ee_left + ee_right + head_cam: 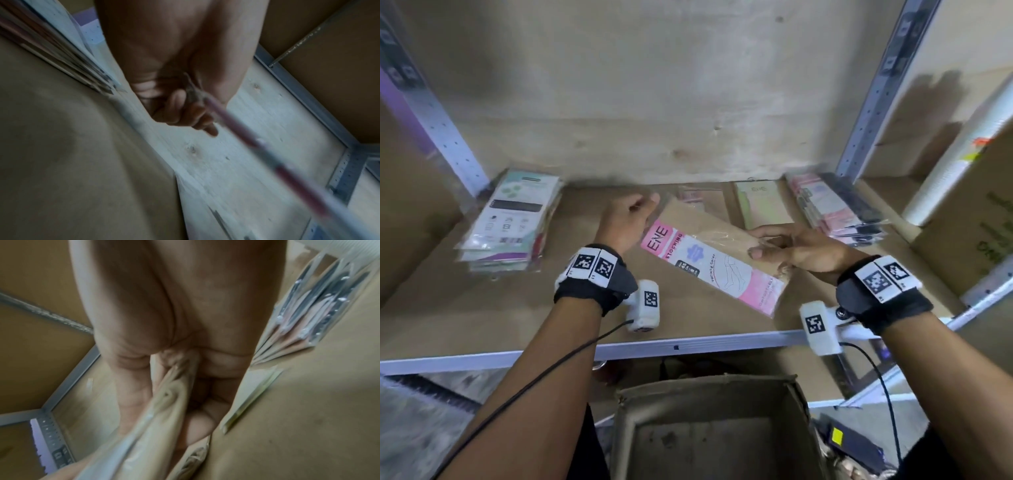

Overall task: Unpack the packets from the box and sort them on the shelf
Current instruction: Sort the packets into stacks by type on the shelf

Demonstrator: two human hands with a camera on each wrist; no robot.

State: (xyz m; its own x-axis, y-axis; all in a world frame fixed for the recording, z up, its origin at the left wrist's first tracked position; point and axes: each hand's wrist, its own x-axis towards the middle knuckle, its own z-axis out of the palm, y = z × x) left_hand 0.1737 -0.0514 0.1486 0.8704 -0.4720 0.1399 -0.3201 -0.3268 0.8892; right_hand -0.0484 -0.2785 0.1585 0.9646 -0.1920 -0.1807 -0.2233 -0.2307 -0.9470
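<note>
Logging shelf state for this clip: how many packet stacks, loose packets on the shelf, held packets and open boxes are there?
Packet stacks: 2, left stack, right stack
Loose packets on shelf: 2, green packet, part-hidden packet
Held: 1, pink packet
Open box: 1, cardboard box
Total: 6

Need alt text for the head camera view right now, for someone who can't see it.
Both hands hold a pink stocking packet over the shelf: left hand at its far end, right hand at its side. Stacks of packets lie left and right; an open cardboard box sits below.
</note>
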